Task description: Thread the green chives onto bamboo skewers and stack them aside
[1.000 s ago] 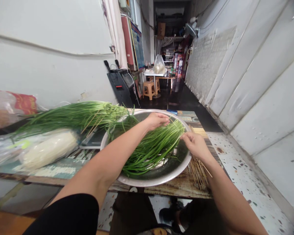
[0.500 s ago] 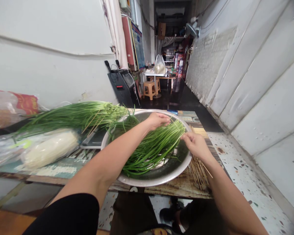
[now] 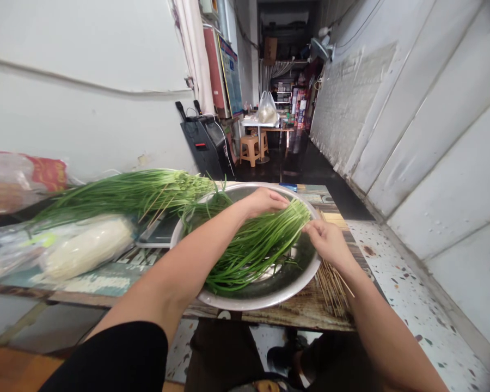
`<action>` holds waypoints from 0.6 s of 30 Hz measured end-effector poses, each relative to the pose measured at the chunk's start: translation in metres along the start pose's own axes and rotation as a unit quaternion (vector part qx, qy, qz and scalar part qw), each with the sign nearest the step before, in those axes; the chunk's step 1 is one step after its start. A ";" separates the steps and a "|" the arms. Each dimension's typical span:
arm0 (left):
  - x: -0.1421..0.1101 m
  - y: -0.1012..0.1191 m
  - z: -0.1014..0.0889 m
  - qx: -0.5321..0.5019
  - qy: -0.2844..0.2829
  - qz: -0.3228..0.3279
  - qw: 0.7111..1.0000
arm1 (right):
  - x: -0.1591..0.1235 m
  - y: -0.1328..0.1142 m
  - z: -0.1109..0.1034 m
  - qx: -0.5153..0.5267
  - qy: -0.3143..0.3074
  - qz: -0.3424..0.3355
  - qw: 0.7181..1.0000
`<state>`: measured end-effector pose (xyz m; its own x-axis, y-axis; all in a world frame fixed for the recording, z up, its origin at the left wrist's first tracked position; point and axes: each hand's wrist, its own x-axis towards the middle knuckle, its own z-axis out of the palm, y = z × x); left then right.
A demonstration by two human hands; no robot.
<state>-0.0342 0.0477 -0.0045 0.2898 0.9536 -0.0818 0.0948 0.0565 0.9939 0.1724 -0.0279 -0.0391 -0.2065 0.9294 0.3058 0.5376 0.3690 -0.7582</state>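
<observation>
A bundle of garlic chives (image 3: 257, 245) lies in a large metal basin (image 3: 265, 305), its pale stem ends pointing to the far right and its green leaves toward me. My left hand (image 3: 267, 200) reaches across the basin, its fingers closed at the far side of the stem ends; the fingertips are partly hidden. On the near right side, by the basin's rim, my right hand (image 3: 323, 234) pinches at the stem ends with thumb and index finger. Several bamboo skewers (image 3: 335, 288) lie on the table under my right forearm.
A larger pile of chives (image 3: 118, 193) rests left of the basin, with a few skewers on it and a dark tray (image 3: 159, 231) beneath. A plastic-wrapped white bundle (image 3: 90, 245) is in front. Further back stand a black speaker (image 3: 206, 144), stools (image 3: 250, 149) and a small table (image 3: 253, 123).
My left hand has shifted slightly right along the stem ends. My right hand stays at nearly the same spot, still pinching.
</observation>
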 end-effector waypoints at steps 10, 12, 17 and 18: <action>0.015 -0.027 -0.048 0.433 0.174 0.026 0.884 | 0.000 -0.002 -0.004 -0.017 -0.016 -0.008 1.000; 0.015 -0.030 -0.047 0.463 0.182 0.029 0.867 | 0.000 -0.002 -0.004 -0.018 -0.017 -0.006 1.000; 0.009 -0.030 -0.036 0.517 0.232 0.051 0.822 | 0.000 -0.002 -0.004 -0.023 -0.016 -0.014 1.000; 0.008 -0.030 -0.034 0.520 0.220 0.055 0.824 | 0.000 -0.002 -0.004 -0.022 -0.015 -0.015 1.000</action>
<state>-0.0676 0.0636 -0.0324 -0.0004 0.9640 0.2660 0.9214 -0.1031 0.3747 0.1747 -0.0289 -0.0348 -0.2473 0.9183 0.3093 0.5666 0.3960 -0.7226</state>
